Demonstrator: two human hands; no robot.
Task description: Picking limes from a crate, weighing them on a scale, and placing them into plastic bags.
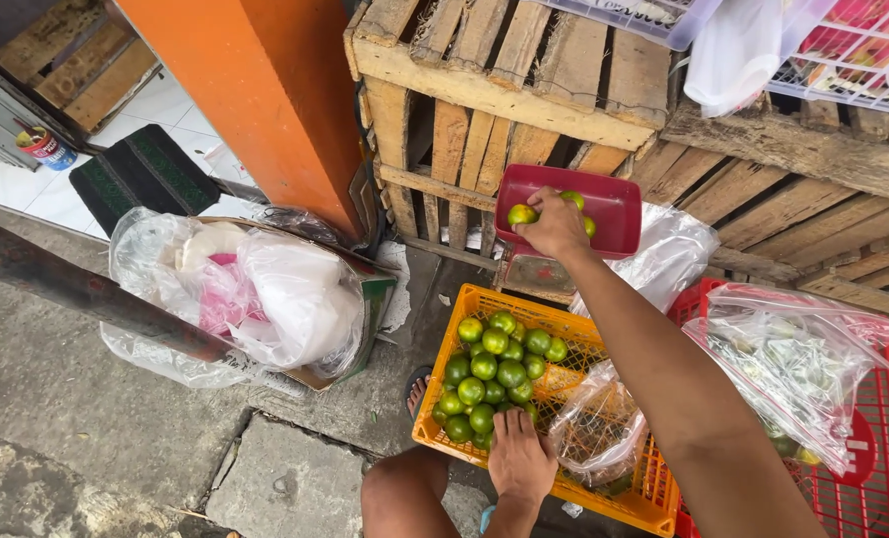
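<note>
Limes (pixel 489 379) fill our orange crate (pixel 604 488), where our left hand (pixel 520 460) rests flat, fingers spread, on them; farther off, our right hand (pixel 556 225) grips one over the red scale tray (pixel 619 214) (sorting mid-transfer, apparently). Next: release gently.

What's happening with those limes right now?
A person crouches over an orange crate of green limes. The left hand rests on the limes at the crate's near edge. The right hand reaches into a red tray set before wooden crates, touching a lime there. A few limes already lie in the tray.
</note>
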